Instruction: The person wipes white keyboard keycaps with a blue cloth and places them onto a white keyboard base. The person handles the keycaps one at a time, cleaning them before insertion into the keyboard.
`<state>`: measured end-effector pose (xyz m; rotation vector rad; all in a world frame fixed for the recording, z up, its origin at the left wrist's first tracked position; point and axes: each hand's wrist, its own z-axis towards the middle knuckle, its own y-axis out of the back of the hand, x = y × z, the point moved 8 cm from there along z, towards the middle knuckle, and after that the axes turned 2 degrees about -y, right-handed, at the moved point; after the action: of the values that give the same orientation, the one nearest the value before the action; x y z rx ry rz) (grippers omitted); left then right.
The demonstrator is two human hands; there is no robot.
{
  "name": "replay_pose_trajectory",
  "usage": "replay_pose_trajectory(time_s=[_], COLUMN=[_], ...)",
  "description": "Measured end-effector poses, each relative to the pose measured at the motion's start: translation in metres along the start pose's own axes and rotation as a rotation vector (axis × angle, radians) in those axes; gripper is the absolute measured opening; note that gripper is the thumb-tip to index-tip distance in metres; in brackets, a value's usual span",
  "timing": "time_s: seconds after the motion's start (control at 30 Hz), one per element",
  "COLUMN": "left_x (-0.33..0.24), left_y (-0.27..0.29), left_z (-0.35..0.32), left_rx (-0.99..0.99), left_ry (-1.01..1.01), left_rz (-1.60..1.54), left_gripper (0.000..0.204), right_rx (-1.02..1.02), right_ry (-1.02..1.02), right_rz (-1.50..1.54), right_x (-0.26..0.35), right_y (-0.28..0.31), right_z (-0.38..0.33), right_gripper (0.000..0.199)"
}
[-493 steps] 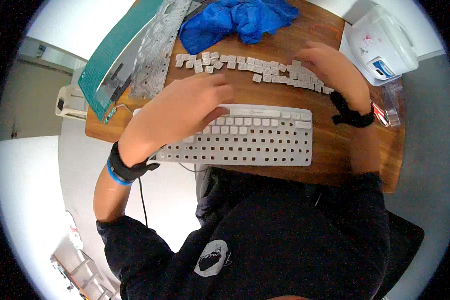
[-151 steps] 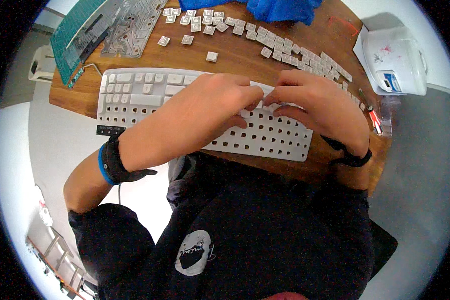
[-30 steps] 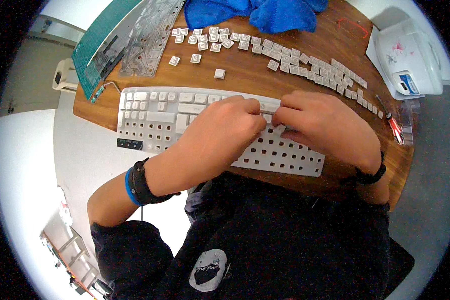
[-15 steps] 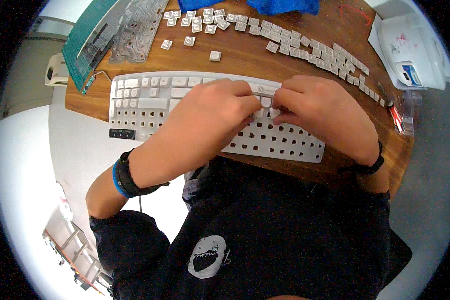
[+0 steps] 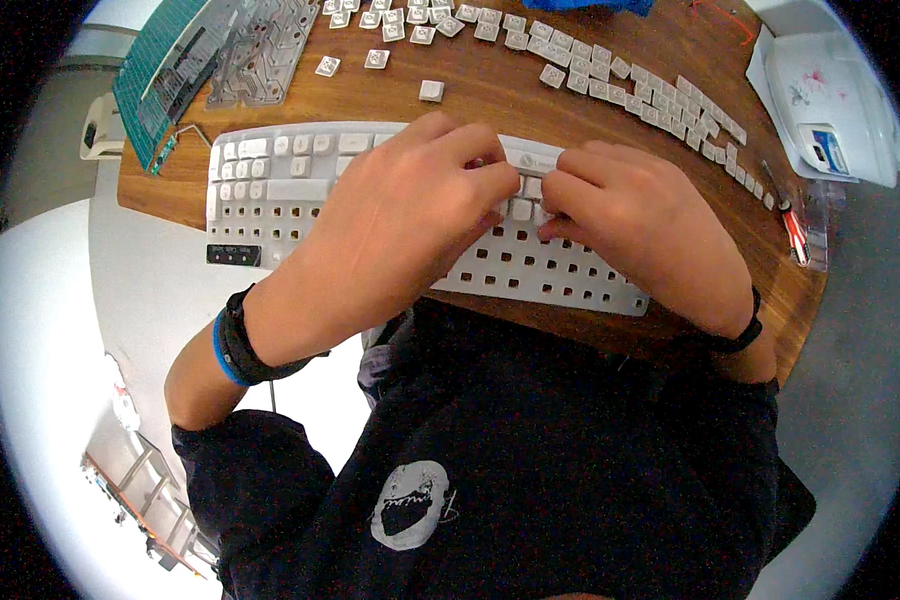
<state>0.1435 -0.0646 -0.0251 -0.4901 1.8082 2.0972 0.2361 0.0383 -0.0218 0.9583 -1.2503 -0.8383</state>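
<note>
A white keyboard (image 5: 530,275) lies before me, partly fitted with white keycaps and with rows of bare switches toward its near side. My right hand (image 5: 635,205) bends over its far right part, thumb and fingers pinched around a white keycap (image 5: 540,214). Close beside it, my left hand (image 5: 415,195) reaches across the middle of the board with curled fingers. Its fingertips meet next to a seated keycap (image 5: 521,209); whether anything is between them is hidden. Both hands cover part of the upper key rows.
Many loose keycaps (image 5: 660,100) spread in rows along the far side of the wooden table (image 5: 360,100). A green cutting mat (image 5: 140,110) and clear patterned plates (image 5: 260,60) lie far left. At right are a red-handled tool (image 5: 795,235) and a clear plastic container (image 5: 810,90).
The keyboard and table sit slightly higher in the picture. Both hands stay at the same part of the keyboard, with only small finger shifts around the keycaps.
</note>
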Motion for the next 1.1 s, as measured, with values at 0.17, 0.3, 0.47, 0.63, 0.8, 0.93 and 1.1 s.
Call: replay_pose_trajectory(time_s=[0.17, 0.3, 0.47, 0.63, 0.8, 0.93, 1.1], left_x=[-0.001, -0.001, 0.001, 0.0, 0.001, 0.001, 0.002], left_y=[0.003, 0.004, -0.001, 0.001, 0.002, 0.002, 0.0], left_z=[0.003, 0.003, 0.003, 0.004, 0.003, 0.0, -0.001], left_rx=[-0.017, -0.033, 0.012, 0.008, -0.007, -0.056, -0.062], left_ry=[-0.054, -0.048, 0.006, -0.003, -0.005, -0.01, -0.002], left_rz=[0.039, 0.037, 0.057, 0.066, 0.047, 0.006, 0.019], left_gripper=[0.024, 0.021, 0.021, 0.02, 0.019, 0.019, 0.019], right_rx=[-0.028, 0.062, 0.039, 0.046, 0.081, 0.107, 0.184], right_ry=[0.021, 0.009, -0.029, -0.034, -0.06, -0.186, -0.263], right_rz=[-0.011, -0.056, -0.109, -0.158, -0.159, 0.006, 0.192], right_x=[0.002, 0.005, 0.009, 0.013, 0.013, -0.003, -0.016], right_y=[0.003, 0.0, -0.003, -0.005, -0.002, -0.003, 0.004], right_z=[-0.001, -0.001, -0.003, -0.002, -0.002, -0.006, -0.007], right_gripper=[0.022, 0.012, 0.013, 0.015, 0.017, 0.021, 0.021])
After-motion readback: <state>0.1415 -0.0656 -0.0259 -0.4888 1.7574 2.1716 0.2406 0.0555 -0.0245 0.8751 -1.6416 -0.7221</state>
